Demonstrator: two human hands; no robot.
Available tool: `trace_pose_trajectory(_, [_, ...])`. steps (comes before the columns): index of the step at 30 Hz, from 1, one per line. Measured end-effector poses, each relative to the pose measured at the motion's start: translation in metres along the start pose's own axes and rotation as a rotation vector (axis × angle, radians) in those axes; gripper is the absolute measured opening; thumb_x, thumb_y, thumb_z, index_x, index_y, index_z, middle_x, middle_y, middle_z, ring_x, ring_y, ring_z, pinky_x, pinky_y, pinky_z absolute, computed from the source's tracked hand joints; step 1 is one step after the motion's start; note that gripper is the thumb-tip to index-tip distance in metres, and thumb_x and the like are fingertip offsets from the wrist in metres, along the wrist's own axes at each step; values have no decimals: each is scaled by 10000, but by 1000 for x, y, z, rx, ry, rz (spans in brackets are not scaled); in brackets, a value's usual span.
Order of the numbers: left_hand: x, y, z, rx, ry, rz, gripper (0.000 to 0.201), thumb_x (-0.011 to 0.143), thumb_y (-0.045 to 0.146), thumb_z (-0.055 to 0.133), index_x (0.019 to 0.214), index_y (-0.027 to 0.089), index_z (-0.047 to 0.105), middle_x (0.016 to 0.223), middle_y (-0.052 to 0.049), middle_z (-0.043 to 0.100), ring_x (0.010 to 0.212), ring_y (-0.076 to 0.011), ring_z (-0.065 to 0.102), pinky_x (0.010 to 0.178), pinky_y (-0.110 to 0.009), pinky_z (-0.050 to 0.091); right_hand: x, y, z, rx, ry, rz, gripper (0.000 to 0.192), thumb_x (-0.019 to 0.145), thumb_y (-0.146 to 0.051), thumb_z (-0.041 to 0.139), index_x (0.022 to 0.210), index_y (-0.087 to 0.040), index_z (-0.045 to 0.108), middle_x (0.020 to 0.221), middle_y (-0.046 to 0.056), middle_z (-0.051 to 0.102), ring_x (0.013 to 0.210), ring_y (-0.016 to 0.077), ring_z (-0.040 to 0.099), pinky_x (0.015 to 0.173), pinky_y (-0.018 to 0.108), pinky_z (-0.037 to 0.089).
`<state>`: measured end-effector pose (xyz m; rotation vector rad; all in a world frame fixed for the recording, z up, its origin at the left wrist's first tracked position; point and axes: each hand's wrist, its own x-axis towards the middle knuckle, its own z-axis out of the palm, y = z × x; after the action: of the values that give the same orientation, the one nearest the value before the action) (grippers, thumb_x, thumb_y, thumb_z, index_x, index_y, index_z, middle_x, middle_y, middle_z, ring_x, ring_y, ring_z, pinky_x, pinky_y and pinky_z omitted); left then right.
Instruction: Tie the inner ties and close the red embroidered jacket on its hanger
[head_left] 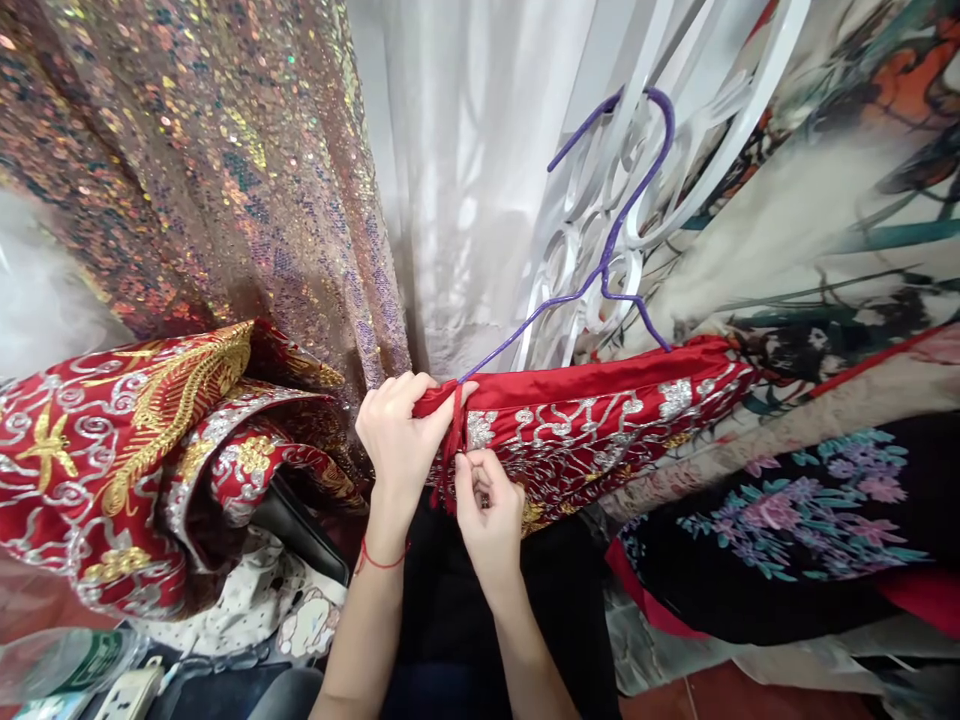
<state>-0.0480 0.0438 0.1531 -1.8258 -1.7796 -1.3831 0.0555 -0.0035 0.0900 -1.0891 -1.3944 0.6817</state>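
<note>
A red garment [600, 415] with silver and gold embroidery hangs on a purple wire hanger [615, 235], whose hook sits on a white ornate rack [600, 200]. My left hand [397, 430] grips the garment's left end, at the hanger's tip. Just below it, my right hand [487, 500] pinches a thin red tie strap [454, 440] that dangles from that end. A red string circles my left wrist.
A sequined fabric [210, 170] and a white sheer curtain [465, 180] hang behind. Another red embroidered garment [127, 440] lies heaped at left. Floral printed fabrics [810, 500] hang at right. A plastic bottle [60, 660] and a power strip [127, 690] lie at lower left.
</note>
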Motion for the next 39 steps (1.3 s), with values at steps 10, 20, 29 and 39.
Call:
trace_pose_trajectory(10, [1, -1, 5, -2, 58, 5, 453, 906, 548, 618, 616, 209, 543, 611, 12, 566, 625, -148, 474, 660, -301, 314, -3, 49, 21, 181, -11, 88, 338, 980, -476, 481, 769, -214, 506, 521, -80, 352, 450, 77, 322, 448, 216, 265])
trace_pose_trajectory(20, [13, -8, 9, -62, 4, -27, 404, 898, 544, 628, 675, 211, 574, 691, 5, 585, 749, -175, 537, 764, -316, 352, -14, 122, 46, 49, -13, 178, 399, 957, -552, 442, 769, -214, 542, 498, -66, 401, 451, 106, 365, 474, 229, 296])
trace_pose_trajectory(29, [5, -10, 10, -35, -41, -37, 198, 825, 376, 725, 937, 229, 654, 1007, -36, 683, 1045, -252, 585, 939, -372, 395, -20, 145, 46, -40, 5, 213, 422, 951, -569, 434, 813, -213, 614, 517, -34, 464, 457, 132, 412, 503, 251, 336])
trace_pose_trajectory(39, [3, -24, 17, -171, 72, 21, 282, 842, 124, 521, 1054, 220, 681, 1159, -68, 689, 1136, -236, 606, 1036, -385, 438, -13, 165, 42, -9, -57, 220, 460, 907, -617, 414, 759, -213, 578, 514, -18, 520, 470, 148, 475, 491, 252, 371])
